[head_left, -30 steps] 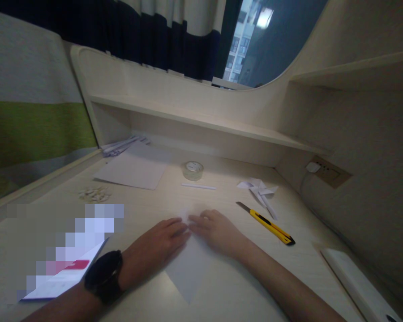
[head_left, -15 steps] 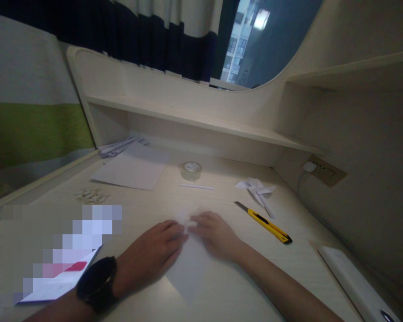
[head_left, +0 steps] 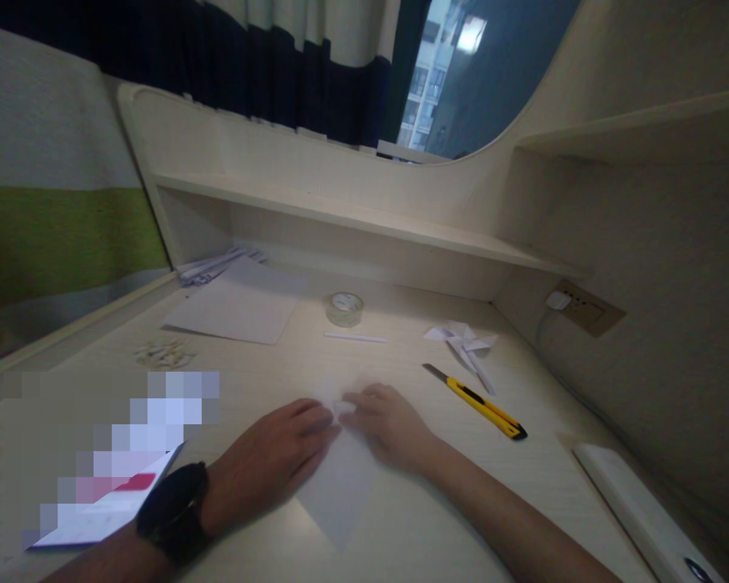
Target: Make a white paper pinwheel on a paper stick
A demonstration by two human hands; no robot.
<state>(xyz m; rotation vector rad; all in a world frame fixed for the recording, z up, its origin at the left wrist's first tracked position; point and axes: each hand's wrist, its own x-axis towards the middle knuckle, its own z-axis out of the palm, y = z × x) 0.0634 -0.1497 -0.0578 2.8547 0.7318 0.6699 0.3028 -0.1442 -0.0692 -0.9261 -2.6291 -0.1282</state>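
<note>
Both hands lie flat on a white paper [head_left: 340, 494] spread on the tabletop [head_left: 401, 534] close in front of the person. The left hand [head_left: 273, 457], with a dark watch [head_left: 173, 510] on its wrist, presses palm down on the paper's left part, fingers stretched and grasping nothing. The right hand [head_left: 385, 425] rests on the paper's far end, its fingertips meeting the left's at a small raised fold; whether it pinches that fold I cannot tell. The paper's near corner points toward the person. To the right lie a yellow knife [head_left: 479, 402] and, beyond it, a paper pinwheel [head_left: 462, 340]. Farther back sit a tape roll [head_left: 344, 308], a white stick [head_left: 355, 337] and a loose sheet [head_left: 236, 312].
</note>
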